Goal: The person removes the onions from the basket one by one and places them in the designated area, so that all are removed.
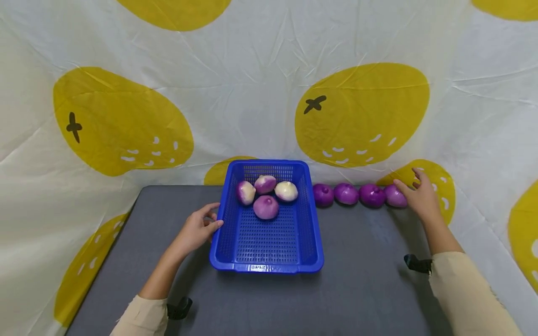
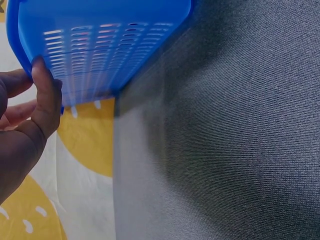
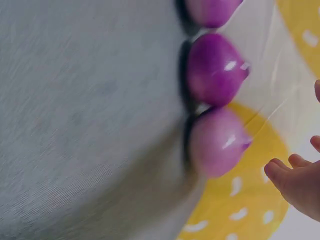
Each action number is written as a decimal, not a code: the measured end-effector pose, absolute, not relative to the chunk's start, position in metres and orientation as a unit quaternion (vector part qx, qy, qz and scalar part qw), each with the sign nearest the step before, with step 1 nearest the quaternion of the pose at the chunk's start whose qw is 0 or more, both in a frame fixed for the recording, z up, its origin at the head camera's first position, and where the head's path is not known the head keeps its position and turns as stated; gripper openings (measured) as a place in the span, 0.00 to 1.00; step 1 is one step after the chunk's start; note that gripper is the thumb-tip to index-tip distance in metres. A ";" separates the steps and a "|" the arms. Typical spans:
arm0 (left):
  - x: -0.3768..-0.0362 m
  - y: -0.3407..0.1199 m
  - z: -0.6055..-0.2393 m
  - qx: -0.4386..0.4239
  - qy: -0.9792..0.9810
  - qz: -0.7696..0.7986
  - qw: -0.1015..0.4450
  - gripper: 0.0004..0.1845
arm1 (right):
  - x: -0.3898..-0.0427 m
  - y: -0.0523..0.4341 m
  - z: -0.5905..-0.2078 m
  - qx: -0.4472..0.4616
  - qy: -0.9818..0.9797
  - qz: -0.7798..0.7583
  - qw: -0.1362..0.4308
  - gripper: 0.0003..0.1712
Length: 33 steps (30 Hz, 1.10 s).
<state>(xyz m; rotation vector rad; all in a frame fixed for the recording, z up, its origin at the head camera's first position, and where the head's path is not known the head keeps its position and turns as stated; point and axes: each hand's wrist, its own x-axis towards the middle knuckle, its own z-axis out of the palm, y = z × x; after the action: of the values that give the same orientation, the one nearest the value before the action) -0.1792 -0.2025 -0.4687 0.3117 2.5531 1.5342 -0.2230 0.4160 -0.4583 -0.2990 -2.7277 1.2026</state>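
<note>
Beige sleeves frame a dark grey table point(image 1: 370, 280), where the left hand point(image 1: 196, 229) rests its thumb and fingers against the left wall of a blue slotted basket point(image 1: 269, 261), seemingly to steady it; its long axis runs away from the person. Four pale purple onions point(image 1: 266, 206) lie at its far end. Fingers spread and gripping nothing, the right hand point(image 1: 420, 196) reaches the rightmost of four purple onions point(image 1: 395, 196), lined left to right along the back edge, apparently for easy picking.
</note>
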 end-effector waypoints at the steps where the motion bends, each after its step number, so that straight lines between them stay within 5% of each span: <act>1: -0.179 -0.203 -0.469 0.105 0.851 0.509 0.073 0.29 | -0.224 0.411 -0.453 -0.093 -0.906 0.406 0.075 0.53; 17: -0.180 -0.201 -0.468 0.099 0.851 0.511 0.069 0.28 | -0.237 0.307 -0.405 0.073 -0.878 0.471 0.042 0.48; 33: -0.181 -0.201 -0.469 0.095 0.852 0.509 0.073 0.28 | -0.261 0.211 -0.410 0.193 -0.854 0.483 0.004 0.45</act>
<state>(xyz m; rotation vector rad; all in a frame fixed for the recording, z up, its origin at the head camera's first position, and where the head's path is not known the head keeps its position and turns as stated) -0.1813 -0.2008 -0.4691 0.2853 2.5607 1.5294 -0.2607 0.2110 -0.4105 0.6045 -2.6768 1.5122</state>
